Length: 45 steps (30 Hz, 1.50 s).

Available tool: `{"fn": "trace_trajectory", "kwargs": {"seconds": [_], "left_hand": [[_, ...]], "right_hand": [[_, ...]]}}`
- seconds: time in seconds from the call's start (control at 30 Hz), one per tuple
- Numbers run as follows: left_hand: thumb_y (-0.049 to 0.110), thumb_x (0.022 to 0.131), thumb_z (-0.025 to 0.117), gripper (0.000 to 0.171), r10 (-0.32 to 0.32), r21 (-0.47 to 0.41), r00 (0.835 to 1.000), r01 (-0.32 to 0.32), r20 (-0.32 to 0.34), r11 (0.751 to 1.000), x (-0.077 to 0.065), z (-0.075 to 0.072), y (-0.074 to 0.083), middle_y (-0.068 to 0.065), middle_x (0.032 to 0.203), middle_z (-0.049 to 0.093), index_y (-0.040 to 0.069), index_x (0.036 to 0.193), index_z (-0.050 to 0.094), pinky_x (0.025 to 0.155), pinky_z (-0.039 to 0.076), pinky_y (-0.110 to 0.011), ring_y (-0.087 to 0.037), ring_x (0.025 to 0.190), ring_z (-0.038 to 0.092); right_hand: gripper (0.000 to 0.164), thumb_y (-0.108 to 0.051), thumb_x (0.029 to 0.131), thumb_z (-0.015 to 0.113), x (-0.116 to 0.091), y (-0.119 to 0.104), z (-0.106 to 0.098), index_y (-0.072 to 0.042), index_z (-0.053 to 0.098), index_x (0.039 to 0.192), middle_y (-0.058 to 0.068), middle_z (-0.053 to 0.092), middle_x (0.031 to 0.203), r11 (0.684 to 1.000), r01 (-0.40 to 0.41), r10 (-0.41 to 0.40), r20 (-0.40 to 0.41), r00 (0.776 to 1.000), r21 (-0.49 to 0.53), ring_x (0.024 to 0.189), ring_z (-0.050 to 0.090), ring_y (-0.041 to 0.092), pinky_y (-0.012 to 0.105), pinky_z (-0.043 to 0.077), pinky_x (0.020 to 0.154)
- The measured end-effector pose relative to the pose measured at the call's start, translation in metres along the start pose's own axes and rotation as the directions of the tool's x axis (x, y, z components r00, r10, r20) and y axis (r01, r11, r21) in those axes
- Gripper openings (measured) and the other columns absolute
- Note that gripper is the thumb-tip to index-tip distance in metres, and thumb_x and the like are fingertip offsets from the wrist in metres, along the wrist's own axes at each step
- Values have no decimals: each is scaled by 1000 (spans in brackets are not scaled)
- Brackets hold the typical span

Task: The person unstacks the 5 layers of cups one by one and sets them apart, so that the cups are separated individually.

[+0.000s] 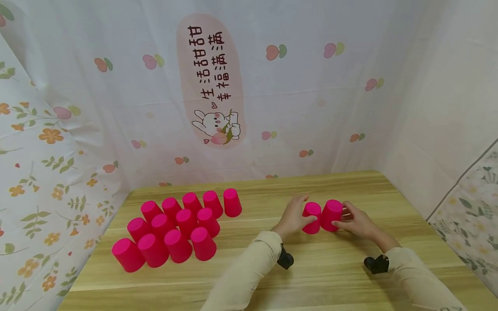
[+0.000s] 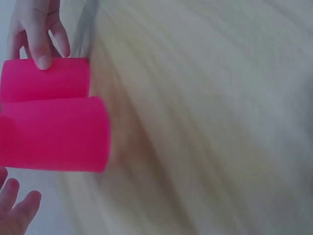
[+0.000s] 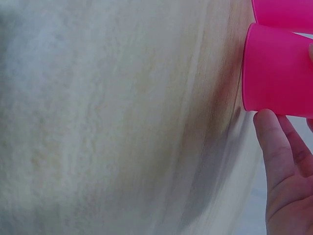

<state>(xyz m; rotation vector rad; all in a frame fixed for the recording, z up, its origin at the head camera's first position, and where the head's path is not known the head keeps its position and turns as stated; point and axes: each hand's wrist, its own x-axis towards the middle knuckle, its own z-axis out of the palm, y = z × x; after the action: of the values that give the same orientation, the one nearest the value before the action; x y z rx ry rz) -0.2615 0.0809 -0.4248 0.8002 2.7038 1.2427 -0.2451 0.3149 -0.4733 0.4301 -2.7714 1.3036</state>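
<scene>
Two bright pink cups stand upside down close beside each other at the right part of the table. My left hand [image 1: 292, 216] is around the left cup [image 1: 312, 229], its thumb across the front. In the left wrist view, several of its fingers [image 2: 23, 210] spread beside that cup. The right cup [image 1: 332, 215] is held by my right hand [image 1: 357, 221], with the thumb in front and the other fingers at its far side. A right fingertip [image 3: 265, 120] meets the cup's side near the rim in the right wrist view.
Several more upside-down pink cups [image 1: 180, 245] stand in slanted rows on the left of the wooden table [image 1: 268, 276]. At the back end of these rows is one cup [image 1: 232, 203]. A patterned curtain [image 1: 295, 108] hangs behind the table.
</scene>
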Motion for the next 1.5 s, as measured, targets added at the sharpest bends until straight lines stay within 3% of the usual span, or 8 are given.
{"fn": "trace_trajectory", "kwargs": {"seconds": [0.2,0.37,0.53,0.93,1.17,1.5], "left_hand": [[17,77,69,64,-39,-72,999,37,-18,997,0,10,-8,-8,120,49,4,131,38,87,42,-27,-22,110,46],[18,76,70,61,-34,-116,999,31,-22,993,0,15,-11,-3,112,52,7,129,41,82,44,-23,-18,104,48],[17,77,70,53,-64,-184,997,54,-48,981,-2,22,-12,-1,105,53,7,123,46,77,45,-19,-12,96,50],[16,75,71,49,-83,-219,991,58,-104,974,-7,26,-14,-1,102,56,10,120,51,72,46,-20,-14,91,53],[22,74,72,51,-74,-198,994,57,-81,979,-10,14,-14,2,105,57,13,120,51,69,46,-17,-13,91,56],[23,75,71,51,-13,-178,999,20,43,984,-23,-30,-15,4,102,58,17,121,50,68,47,-20,-14,90,57]], "right_hand": [[41,-20,76,69,0,0,0,-4,43,104,17,58,95,999,47,-47,-11,999,-3,82,59,32,39,51,66],[45,-20,76,70,1,0,-1,-4,43,108,18,57,99,1000,-5,5,0,1000,2,86,59,33,40,51,69],[46,-16,76,70,1,-2,-1,0,42,109,20,56,100,1000,-3,3,5,1000,8,87,59,35,41,50,70],[44,-21,76,70,0,0,1,-3,43,107,18,57,99,1000,-9,9,-2,1000,-15,87,58,35,41,51,70],[45,-19,76,70,0,-2,-1,-2,42,108,19,57,99,1000,2,-2,0,1000,-3,87,58,35,40,51,69],[45,-17,76,70,-1,-5,-1,-1,42,107,19,57,99,1000,-2,2,0,1000,-2,87,58,35,39,51,69]]}}
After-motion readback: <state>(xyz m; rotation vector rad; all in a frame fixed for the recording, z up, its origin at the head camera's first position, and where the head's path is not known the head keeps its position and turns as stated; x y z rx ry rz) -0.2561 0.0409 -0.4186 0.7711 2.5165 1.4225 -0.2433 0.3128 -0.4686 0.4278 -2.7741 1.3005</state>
